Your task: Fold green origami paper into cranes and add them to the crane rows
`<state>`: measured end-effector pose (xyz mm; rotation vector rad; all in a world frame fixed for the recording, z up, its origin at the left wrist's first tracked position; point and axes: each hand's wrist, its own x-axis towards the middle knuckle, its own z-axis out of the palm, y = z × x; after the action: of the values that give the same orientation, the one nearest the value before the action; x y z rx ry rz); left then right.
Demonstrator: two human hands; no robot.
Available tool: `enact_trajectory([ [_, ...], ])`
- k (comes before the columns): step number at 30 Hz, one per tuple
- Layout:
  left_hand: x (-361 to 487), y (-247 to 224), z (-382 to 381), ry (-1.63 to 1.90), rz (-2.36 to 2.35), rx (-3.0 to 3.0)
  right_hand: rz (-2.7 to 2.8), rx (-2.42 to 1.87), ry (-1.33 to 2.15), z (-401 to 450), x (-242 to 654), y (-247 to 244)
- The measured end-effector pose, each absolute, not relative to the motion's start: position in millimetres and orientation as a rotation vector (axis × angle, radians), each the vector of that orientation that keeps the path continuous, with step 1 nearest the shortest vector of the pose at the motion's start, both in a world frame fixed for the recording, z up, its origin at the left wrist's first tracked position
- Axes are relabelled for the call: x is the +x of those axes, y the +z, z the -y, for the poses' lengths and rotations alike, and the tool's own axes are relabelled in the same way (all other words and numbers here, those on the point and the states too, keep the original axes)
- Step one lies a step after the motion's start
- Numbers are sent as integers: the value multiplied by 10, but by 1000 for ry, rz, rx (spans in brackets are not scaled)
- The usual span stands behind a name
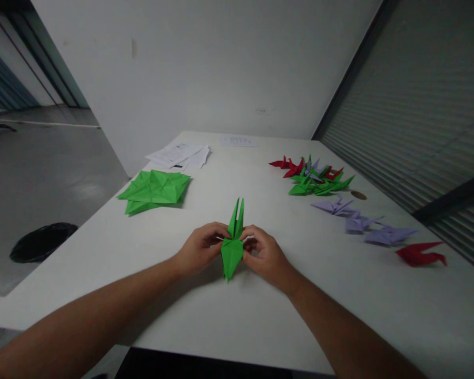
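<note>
A green folded-paper crane [233, 257], partly shaped, is held between my two hands over the near middle of the table. Two narrow points stick up from it, away from me, and its broad flaps point down toward me. My left hand [202, 246] pinches its left edge with thumb and fingers. On the opposite edge, my right hand [267, 256] grips it with bent fingers. Parts of the fingertips are hidden behind the paper.
Creased green paper sheets [154, 188] lie at the left of the white table [142, 321], with printed pages [179, 156] behind. At right sit a pile of paper cranes [316, 179], several purple cranes [389, 235] and a red crane [418, 255]. A black-lined bin [43, 242] stands left.
</note>
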<state>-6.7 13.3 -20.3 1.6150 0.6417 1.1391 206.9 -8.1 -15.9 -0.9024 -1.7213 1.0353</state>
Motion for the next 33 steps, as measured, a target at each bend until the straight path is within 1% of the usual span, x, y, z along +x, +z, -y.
enact_trajectory([
  [11, -56, -239, -128, 1050, -730, 1443, 1666, -939, 1202, 88, 2097, -210],
  [17, -47, -268, -114, 959, -695, 1412, 1429, -927, 1291, 57, 2069, -230],
  [21, -50, -265, -108, 918, -679, 1411, 1369, -932, 1346, 36, 2055, -215],
  [33, -45, -252, -120, 909, -628, 1321, 1286, -869, 1318, 17, 2069, -234],
])
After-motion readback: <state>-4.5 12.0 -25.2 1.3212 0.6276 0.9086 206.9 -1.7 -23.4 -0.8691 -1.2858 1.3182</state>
